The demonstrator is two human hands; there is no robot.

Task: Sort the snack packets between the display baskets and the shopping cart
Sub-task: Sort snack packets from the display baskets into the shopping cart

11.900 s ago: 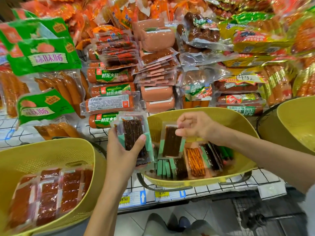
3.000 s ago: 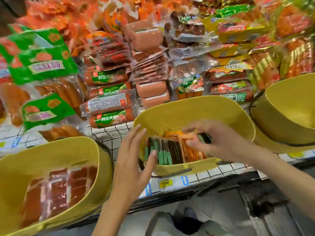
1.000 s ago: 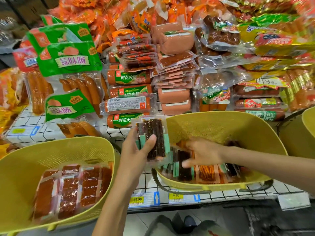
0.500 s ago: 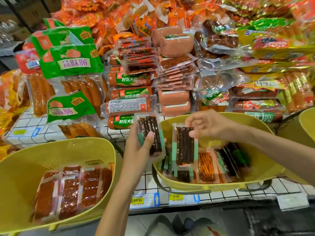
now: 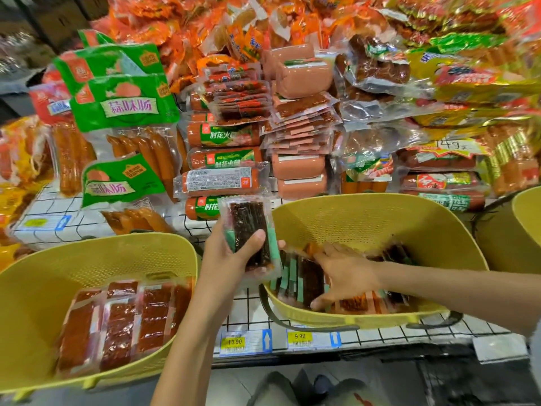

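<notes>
My left hand [image 5: 225, 259] grips a small stack of dark snack packets with green edges [image 5: 248, 227], held upright just left of the middle yellow basket [image 5: 366, 218]. My right hand [image 5: 348, 273] is down inside that basket, fingers and thumb spanning a dark packet [image 5: 310, 279] among several green-edged and orange-edged packets standing in a row. The left yellow basket [image 5: 87, 259] holds flat red packets [image 5: 117, 323]. Dark wire, perhaps the cart [image 5: 433, 385], shows dimly at the bottom right.
Sausage and ham packs [image 5: 222, 159] are piled on the shelf behind the baskets. A third yellow basket [image 5: 527, 212] sits at the right edge. Price tags [image 5: 234, 341] line the shelf's front edge. My shoes show on the floor below.
Half a second ago my right hand held a dark packet up above the middle basket; it is now down among the packets inside. My left hand keeps its stack in about the same place.
</notes>
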